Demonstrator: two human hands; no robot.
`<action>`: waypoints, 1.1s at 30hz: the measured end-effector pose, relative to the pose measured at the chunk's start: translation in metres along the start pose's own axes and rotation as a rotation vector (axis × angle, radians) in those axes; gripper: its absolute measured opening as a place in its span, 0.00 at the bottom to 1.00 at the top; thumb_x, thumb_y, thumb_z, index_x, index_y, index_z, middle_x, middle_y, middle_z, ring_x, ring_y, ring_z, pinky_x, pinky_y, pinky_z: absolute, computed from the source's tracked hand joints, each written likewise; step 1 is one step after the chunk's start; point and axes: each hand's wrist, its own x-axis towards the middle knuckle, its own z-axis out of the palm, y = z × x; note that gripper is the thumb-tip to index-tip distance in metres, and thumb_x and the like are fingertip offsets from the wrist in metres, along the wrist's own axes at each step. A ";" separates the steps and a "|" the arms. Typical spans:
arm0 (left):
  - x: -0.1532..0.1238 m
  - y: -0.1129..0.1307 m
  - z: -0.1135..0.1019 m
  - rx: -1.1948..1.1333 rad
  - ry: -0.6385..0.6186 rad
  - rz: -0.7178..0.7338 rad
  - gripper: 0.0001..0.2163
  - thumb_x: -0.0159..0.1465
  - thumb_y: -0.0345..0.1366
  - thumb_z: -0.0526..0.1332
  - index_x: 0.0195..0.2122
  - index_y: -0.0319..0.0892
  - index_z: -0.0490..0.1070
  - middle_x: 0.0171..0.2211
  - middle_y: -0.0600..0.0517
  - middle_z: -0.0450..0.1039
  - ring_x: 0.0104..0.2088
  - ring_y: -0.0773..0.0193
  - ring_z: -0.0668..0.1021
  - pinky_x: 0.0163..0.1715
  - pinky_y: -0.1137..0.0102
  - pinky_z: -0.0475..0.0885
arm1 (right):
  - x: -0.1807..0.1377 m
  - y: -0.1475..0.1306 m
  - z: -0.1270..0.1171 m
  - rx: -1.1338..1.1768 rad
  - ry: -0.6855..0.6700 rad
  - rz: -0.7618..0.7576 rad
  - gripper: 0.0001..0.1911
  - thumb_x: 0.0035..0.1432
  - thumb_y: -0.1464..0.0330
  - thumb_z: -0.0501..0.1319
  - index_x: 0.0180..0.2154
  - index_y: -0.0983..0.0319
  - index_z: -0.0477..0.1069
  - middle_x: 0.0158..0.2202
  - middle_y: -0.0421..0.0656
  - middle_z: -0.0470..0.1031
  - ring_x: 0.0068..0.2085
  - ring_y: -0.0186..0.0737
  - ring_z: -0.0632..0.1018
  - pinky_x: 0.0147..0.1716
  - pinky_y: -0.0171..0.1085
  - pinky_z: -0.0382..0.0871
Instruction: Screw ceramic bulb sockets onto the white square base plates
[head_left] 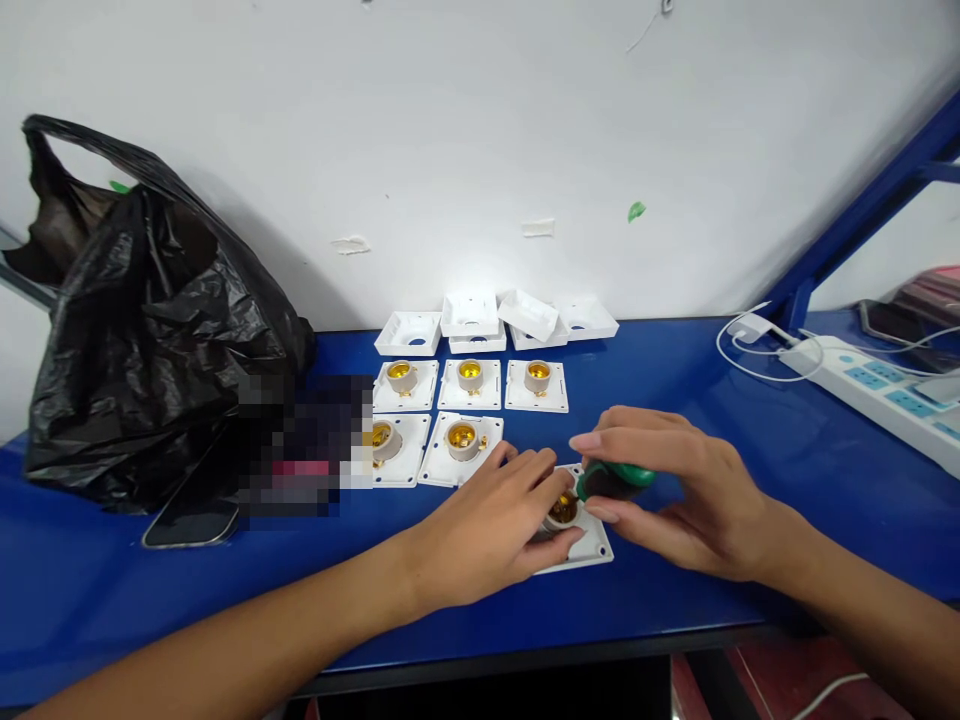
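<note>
My left hand (510, 515) is closed around the rim of a lamp socket (561, 510) with a brass-coloured inside, fixed on a square white base plate (596, 550) near the table's front edge. In my right hand (697, 500) is a green and black screwdriver handle (615, 480), held between thumb and fingers. It tilts down toward the socket's opening; its tip is hidden by my fingers. Behind my left hand, several similar plates with sockets stand in two rows, among them one socket (463, 440) close by and another (537, 376) farther back.
White square covers (409, 330) lie stacked along the wall. A black plastic bag (157, 320) fills the left side, with a phone (195, 510) before it and a blurred patch beside it. On the right are a white power strip (870, 375), cables and a blue metal frame (862, 205).
</note>
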 end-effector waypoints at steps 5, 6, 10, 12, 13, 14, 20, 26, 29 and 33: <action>0.000 0.001 -0.003 -0.010 -0.022 -0.008 0.09 0.74 0.40 0.59 0.51 0.44 0.70 0.47 0.47 0.75 0.47 0.52 0.78 0.52 0.57 0.68 | 0.000 0.001 0.001 0.002 0.040 0.026 0.15 0.69 0.68 0.64 0.55 0.61 0.66 0.34 0.39 0.77 0.34 0.36 0.77 0.35 0.36 0.76; 0.001 0.002 -0.004 -0.009 -0.032 -0.014 0.08 0.74 0.39 0.59 0.51 0.44 0.70 0.47 0.47 0.74 0.47 0.52 0.78 0.51 0.57 0.68 | 0.000 0.001 0.002 0.008 0.054 0.025 0.15 0.68 0.68 0.65 0.54 0.60 0.66 0.33 0.38 0.77 0.32 0.36 0.77 0.33 0.36 0.75; 0.001 0.002 -0.004 -0.007 -0.039 -0.018 0.06 0.74 0.39 0.61 0.48 0.43 0.70 0.47 0.47 0.74 0.47 0.52 0.77 0.51 0.57 0.68 | -0.002 0.001 0.001 0.015 0.053 0.041 0.18 0.68 0.67 0.65 0.56 0.59 0.66 0.37 0.40 0.80 0.35 0.37 0.80 0.35 0.36 0.77; 0.001 0.002 -0.004 -0.004 -0.039 -0.017 0.06 0.74 0.40 0.61 0.45 0.43 0.70 0.46 0.48 0.74 0.47 0.53 0.77 0.52 0.57 0.68 | -0.004 0.001 -0.001 0.031 -0.008 0.114 0.22 0.70 0.66 0.64 0.62 0.58 0.64 0.45 0.43 0.81 0.40 0.37 0.81 0.41 0.36 0.78; 0.001 0.002 -0.004 -0.002 -0.044 -0.018 0.06 0.74 0.40 0.61 0.44 0.44 0.70 0.45 0.49 0.74 0.45 0.53 0.77 0.51 0.57 0.68 | -0.005 0.000 -0.002 0.057 -0.044 0.157 0.25 0.71 0.65 0.62 0.65 0.56 0.62 0.49 0.44 0.81 0.42 0.37 0.82 0.44 0.37 0.78; 0.000 0.003 -0.004 -0.002 -0.051 -0.018 0.06 0.74 0.40 0.61 0.43 0.44 0.69 0.45 0.49 0.74 0.44 0.54 0.77 0.50 0.57 0.68 | -0.006 0.000 -0.004 0.089 -0.078 0.198 0.26 0.72 0.65 0.61 0.67 0.55 0.59 0.52 0.44 0.80 0.44 0.36 0.82 0.46 0.37 0.78; 0.001 0.004 -0.006 -0.015 -0.058 -0.017 0.06 0.74 0.39 0.62 0.45 0.43 0.69 0.46 0.49 0.74 0.47 0.52 0.77 0.51 0.56 0.67 | -0.002 0.000 -0.004 0.185 -0.092 0.195 0.26 0.71 0.68 0.63 0.66 0.52 0.60 0.56 0.42 0.79 0.53 0.36 0.81 0.55 0.35 0.75; 0.001 0.005 -0.005 0.029 -0.051 -0.029 0.09 0.73 0.40 0.63 0.48 0.42 0.69 0.46 0.47 0.74 0.44 0.52 0.76 0.49 0.58 0.68 | -0.005 0.008 0.005 0.318 0.017 0.212 0.24 0.67 0.71 0.66 0.61 0.55 0.64 0.54 0.41 0.76 0.45 0.30 0.80 0.50 0.30 0.74; 0.001 0.006 -0.006 0.048 -0.027 -0.024 0.09 0.73 0.40 0.63 0.49 0.42 0.69 0.43 0.48 0.74 0.41 0.54 0.76 0.46 0.60 0.68 | -0.008 0.011 0.006 0.293 0.033 0.251 0.23 0.67 0.71 0.66 0.61 0.55 0.64 0.52 0.41 0.75 0.42 0.29 0.79 0.45 0.29 0.74; 0.000 0.007 -0.005 0.046 -0.004 -0.024 0.10 0.73 0.39 0.64 0.50 0.42 0.68 0.45 0.49 0.74 0.41 0.55 0.76 0.46 0.60 0.68 | -0.010 0.013 0.008 0.212 0.079 0.218 0.23 0.67 0.69 0.67 0.60 0.55 0.64 0.51 0.43 0.75 0.41 0.31 0.79 0.42 0.32 0.75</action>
